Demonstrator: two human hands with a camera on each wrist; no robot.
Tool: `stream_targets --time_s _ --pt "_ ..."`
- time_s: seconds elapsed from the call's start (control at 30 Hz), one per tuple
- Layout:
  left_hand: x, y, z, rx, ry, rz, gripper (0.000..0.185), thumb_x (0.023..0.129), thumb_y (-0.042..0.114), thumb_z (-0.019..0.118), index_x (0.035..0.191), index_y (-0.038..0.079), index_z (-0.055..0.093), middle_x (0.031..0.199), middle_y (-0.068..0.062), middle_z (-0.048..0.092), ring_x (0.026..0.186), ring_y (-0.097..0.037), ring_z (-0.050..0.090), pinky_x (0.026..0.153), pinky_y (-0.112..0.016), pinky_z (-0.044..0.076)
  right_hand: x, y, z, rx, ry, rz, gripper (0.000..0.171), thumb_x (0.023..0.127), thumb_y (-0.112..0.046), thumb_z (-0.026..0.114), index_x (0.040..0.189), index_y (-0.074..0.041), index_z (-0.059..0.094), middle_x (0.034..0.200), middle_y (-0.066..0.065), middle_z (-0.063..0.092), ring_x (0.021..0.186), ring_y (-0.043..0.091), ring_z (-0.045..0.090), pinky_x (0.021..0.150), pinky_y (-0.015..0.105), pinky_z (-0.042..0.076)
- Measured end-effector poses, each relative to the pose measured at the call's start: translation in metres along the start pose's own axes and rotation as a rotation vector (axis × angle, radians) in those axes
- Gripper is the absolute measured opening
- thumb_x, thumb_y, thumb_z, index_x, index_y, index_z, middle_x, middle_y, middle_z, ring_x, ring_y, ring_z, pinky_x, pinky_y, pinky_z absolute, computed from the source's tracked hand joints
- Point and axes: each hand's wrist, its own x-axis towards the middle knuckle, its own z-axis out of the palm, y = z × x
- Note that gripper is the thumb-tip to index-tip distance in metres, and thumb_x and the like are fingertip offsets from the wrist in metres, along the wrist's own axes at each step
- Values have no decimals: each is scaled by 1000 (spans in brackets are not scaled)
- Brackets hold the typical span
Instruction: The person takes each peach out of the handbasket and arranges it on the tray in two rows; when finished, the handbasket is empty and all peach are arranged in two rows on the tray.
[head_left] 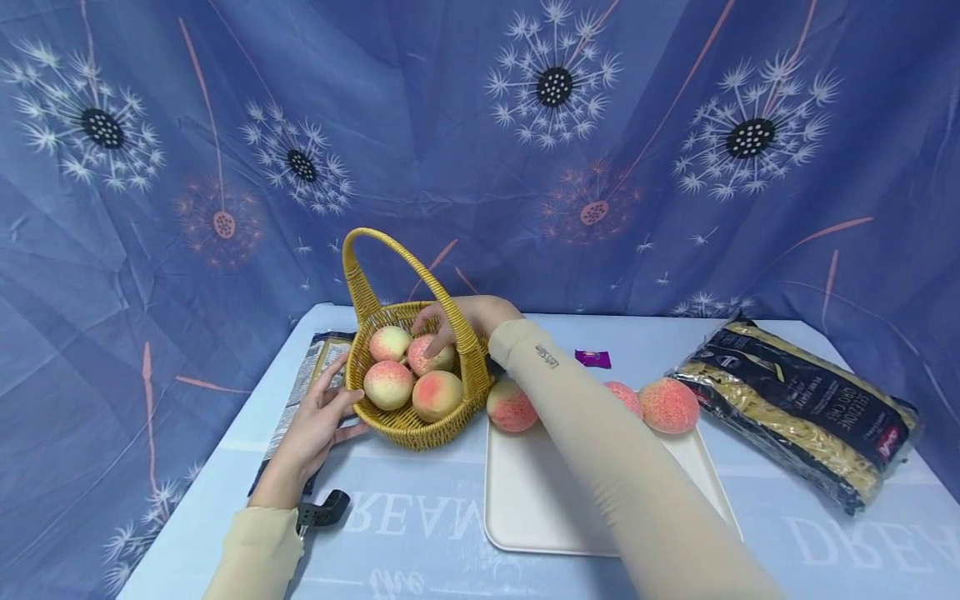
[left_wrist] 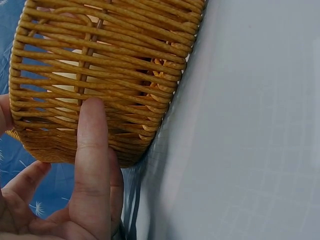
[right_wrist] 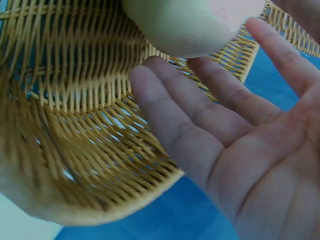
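Even light fills the head view, while the right wrist view blurs the basket rim.

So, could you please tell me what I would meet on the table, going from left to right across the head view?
Dark flat packet, yellow wicker basket, leftmost peach outside it, purple wrapper, rightmost peach, bag of pasta.

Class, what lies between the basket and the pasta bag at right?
The head view shows a tray, peaches, the right sleeve crossing above, and a purple packet.
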Motion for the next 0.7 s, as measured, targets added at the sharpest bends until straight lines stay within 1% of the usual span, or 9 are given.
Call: stream_targets --time_s 0.1,0.17,0.3,0.4,0.47,0.53,0.63,0.7 --pt "1 0 0 5 0 -1 79 111 16 56 173 40 15 153 -27 38 106 -16 74 92 -38 68 -3 -4 -3 -4 -13 48 61 99 -28 77 155 -28 55 171 3 36 156 27 33 125 45 41" --pt "1 0 0 8 2 -3 79 111 16 56 173 40 15 153 -27 38 105 -16 74 92 -38 69 -4 -5 -3 10 -20 70 60 99 -28 77 155 -29 55 173 2 33 157 27 31 125 46 41" --pt "1 -1 0 8 4 -2 79 110 15 57 173 40 15 153 -27 38 105 -17 74 92 -38 69 -4 -3 -2 55 -14 107 58 97 -25 79 151 -31 59 167 3 39 149 26 37 119 42 44" --pt "1 -1 0 7 4 -1 79 110 15 57 173 40 15 153 -27 38 105 -17 74 92 -38 69 -4 0 1 60 0 107 58 95 -24 81 149 -33 61 163 3 43 144 26 41 114 40 47" --pt "1 -1 0 8 5 -1 79 110 15 57 173 40 16 153 -27 39 105 -17 74 92 -39 69 -3 2 3 61 8 95 60 95 -23 81 150 -33 61 165 2 43 143 25 41 111 39 48" --pt "1 -1 0 8 6 0 79 110 15 57 173 39 16 152 -26 40 105 -17 74 92 -39 68 -2 4 5 77 18 86 62 94 -20 81 151 -33 60 166 2 41 142 25 40 107 37 48" --pt "2 -1 0 8 9 2 78 110 15 56 173 39 16 150 -25 42 104 -16 74 92 -39 69 -2 5 7 119 27 82 65 93 -17 83 152 -32 60 164 2 41 139 23 40 103 33 47" --pt "2 -1 0 6 9 3 79 110 15 57 173 39 16 148 -24 42 104 -16 74 92 -39 69 -1 5 7 147 18 81 65 92 -15 84 151 -29 59 157 6 47 132 24 44 100 32 48"
